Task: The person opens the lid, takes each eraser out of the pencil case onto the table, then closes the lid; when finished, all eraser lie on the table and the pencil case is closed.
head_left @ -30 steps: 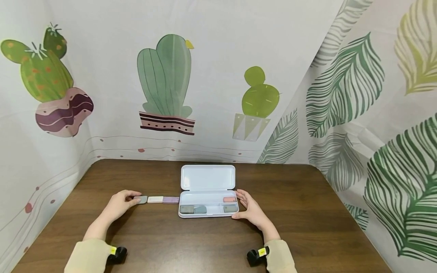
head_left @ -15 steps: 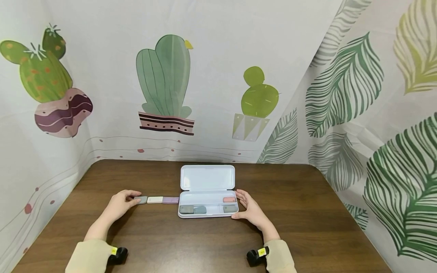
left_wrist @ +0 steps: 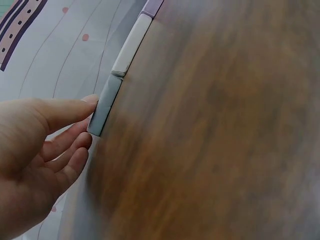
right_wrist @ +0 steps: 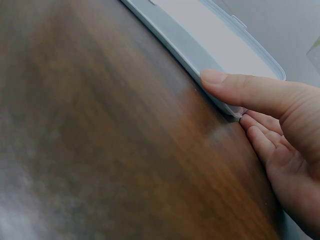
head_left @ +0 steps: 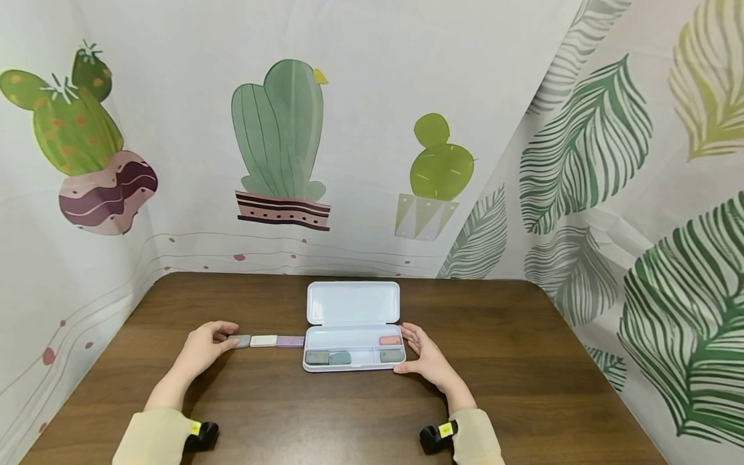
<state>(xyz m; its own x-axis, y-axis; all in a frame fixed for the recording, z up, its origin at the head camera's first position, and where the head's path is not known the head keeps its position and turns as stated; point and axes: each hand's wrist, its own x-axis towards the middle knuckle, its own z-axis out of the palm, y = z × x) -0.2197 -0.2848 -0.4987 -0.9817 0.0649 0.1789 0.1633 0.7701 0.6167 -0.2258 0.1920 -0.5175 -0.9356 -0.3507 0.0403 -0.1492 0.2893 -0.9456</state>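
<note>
In the head view, a row of small flat eraser-like blocks lies against the left end of an open pale pencil case. The row runs from a purple block to a white block to a grey-blue block. My left hand pinches the outer end of the grey-blue block, thumb on one side, fingers behind. At the case's right end, my right hand grips the corner. Its thumb lies on the front edge in the right wrist view, fingers along the end. The fingertips are partly hidden there.
Inside the case lie a pink block, a grey block, a blue-grey block and another grey block. The case's lid leans open at the back. A printed cloth hangs behind the brown table.
</note>
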